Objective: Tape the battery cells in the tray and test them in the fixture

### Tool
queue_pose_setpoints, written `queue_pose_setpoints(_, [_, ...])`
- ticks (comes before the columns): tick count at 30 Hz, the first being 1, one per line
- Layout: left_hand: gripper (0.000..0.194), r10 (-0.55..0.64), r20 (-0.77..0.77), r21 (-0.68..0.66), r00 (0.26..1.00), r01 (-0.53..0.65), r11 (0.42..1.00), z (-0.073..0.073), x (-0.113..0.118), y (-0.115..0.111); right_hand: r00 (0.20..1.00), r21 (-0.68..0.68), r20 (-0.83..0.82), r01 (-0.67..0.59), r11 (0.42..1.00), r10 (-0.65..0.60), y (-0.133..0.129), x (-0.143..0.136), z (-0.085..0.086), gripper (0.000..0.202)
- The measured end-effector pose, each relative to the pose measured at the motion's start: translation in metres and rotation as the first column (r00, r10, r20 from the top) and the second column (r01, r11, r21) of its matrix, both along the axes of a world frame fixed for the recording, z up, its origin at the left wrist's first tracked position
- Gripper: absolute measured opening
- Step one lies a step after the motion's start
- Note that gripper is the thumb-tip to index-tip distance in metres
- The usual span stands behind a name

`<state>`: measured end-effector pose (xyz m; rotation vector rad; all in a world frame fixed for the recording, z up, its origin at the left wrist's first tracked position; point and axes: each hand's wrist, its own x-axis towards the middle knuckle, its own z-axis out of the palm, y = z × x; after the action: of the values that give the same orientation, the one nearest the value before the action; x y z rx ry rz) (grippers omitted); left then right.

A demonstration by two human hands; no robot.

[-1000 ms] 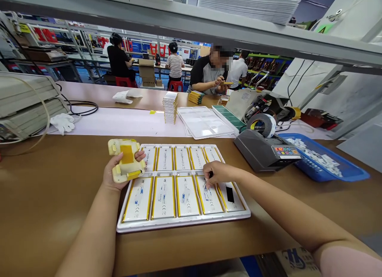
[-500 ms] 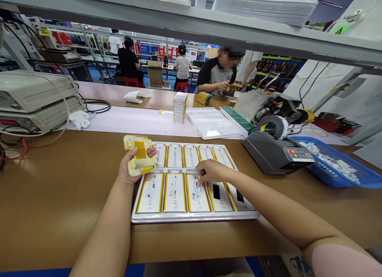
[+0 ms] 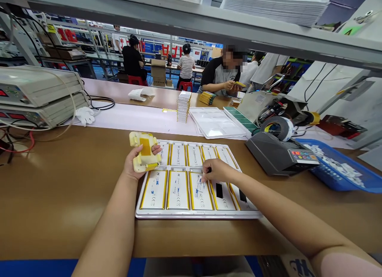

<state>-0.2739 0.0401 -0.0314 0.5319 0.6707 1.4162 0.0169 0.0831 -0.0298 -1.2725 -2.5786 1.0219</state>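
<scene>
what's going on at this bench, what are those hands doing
The person's left hand holds a cream-coloured plastic holder by the tray. The right hand is pinched over the middle of the tray's near row of flat white packs; what it grips, if anything, is unclear. The two packs at that row's right end each bear a black strip.

- And across to the third battery (image 3: 202, 199) from the left in the near row, off the fourth battery (image 3: 227, 203), with the right hand (image 3: 218, 171)!
- On that fourth one now, with a black pad (image 3: 219, 190), bare a second ago!
- Swung leftward with the camera, bringing in more of the stacked instruments (image 3: 38, 104) and the red lead (image 3: 29, 146)!
- In the background, joined by another white-shirted person (image 3: 266, 71)!
</scene>
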Motion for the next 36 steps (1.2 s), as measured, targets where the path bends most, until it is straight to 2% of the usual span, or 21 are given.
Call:
queue_pose_setpoints(2, [0.042,-0.003,-0.001,0.000,1.000,0.003,1.000,0.000,0.000,0.000,1.000,-0.032,0.004,0.003,0.999,-0.003,0.000,0.002,-0.001,0.030])
queue_pose_setpoints(6, [0.042,-0.003,-0.001,0.011,1.000,0.003,1.000,-0.001,0.000,0.000,0.996,-0.060,0.003,-0.086,0.994,0.087,-0.003,0.003,-0.002,0.032])
queue_pose_setpoints(9, [0.042,0.004,-0.004,0.011,1.000,-0.004,1.000,-0.002,-0.001,0.000,0.999,-0.064,-0.008,-0.045,0.997,0.045,-0.008,0.002,-0.002,0.032])
queue_pose_setpoints(11, [0.042,0.005,-0.001,0.007,1.000,-0.005,1.000,-0.002,-0.001,0.000,0.999,-0.127,-0.040,-0.018,0.992,0.013,-0.012,-0.001,0.001,0.033])
queue_pose_setpoints(15, [0.042,-0.001,0.009,-0.007,1.000,0.001,1.000,-0.001,-0.001,0.000,0.984,-0.291,-0.167,-0.106,0.951,0.059,-0.015,-0.016,0.009,0.034])
queue_pose_setpoints(17, [0.043,0.005,0.012,-0.008,1.000,-0.005,1.000,-0.002,0.000,0.000,0.990,-0.229,-0.138,-0.064,0.971,0.032,-0.013,-0.031,0.011,0.033])
queue_pose_setpoints(20, [0.042,0.007,0.025,-0.001,1.000,-0.007,1.000,-0.003,-0.001,0.000,0.999,-0.038,-0.029,0.041,0.998,-0.042,-0.008,-0.055,0.010,0.031])
queue_pose_setpoints(23, [0.043,-0.019,0.050,-0.006,0.999,0.019,1.000,-0.005,-0.001,0.000,0.999,0.047,0.036,0.036,0.998,-0.038,-0.004,-0.068,0.007,0.030])
queue_pose_setpoints(27, [0.045,-0.023,0.068,-0.005,0.997,0.023,1.000,-0.006,-0.002,-0.001,0.993,-0.004,0.081,-0.081,0.997,0.081,0.000,-0.070,0.006,0.031])
queue_pose_setpoints(33, [0.042,-0.012,0.074,0.014,0.997,0.012,1.000,-0.008,-0.002,-0.001,0.995,-0.042,0.045,-0.083,0.996,0.085,-0.005,-0.075,0.005,0.032])
queue_pose_setpoints(36, [0.041,-0.015,0.088,0.008,0.996,0.014,1.000,-0.010,-0.003,-0.001,0.978,-0.147,-0.009,-0.206,0.968,0.207,-0.006,-0.078,0.013,0.033])
